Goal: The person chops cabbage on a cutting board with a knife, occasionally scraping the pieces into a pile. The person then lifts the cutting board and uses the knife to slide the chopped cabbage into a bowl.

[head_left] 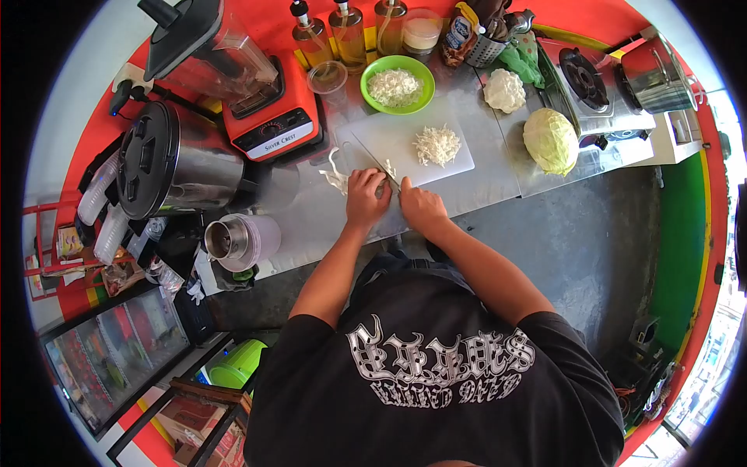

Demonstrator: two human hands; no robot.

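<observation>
My right hand (422,207) is closed around the handle of a knife (385,168), whose blade slants up and left over the white cutting board (459,113). Beside the blade, my left hand (368,194) has its fingers curled down on a piece of cabbage, mostly hidden under them. Thin pale shreds show at the blade. Loose white strips (334,177) lie left of my left hand. A pile of shredded cabbage (437,146) rests on the board's right part. Behind the board stands a green bowl (430,82) holding more shreds.
A whole cabbage (551,141) and a white lumpy vegetable (504,90) lie to the right, near a gas stove (595,86). On the left are a red blender (272,128), a large lidded pot (187,159) and a steel-mouthed container (243,240). Oil bottles (347,35) line the back.
</observation>
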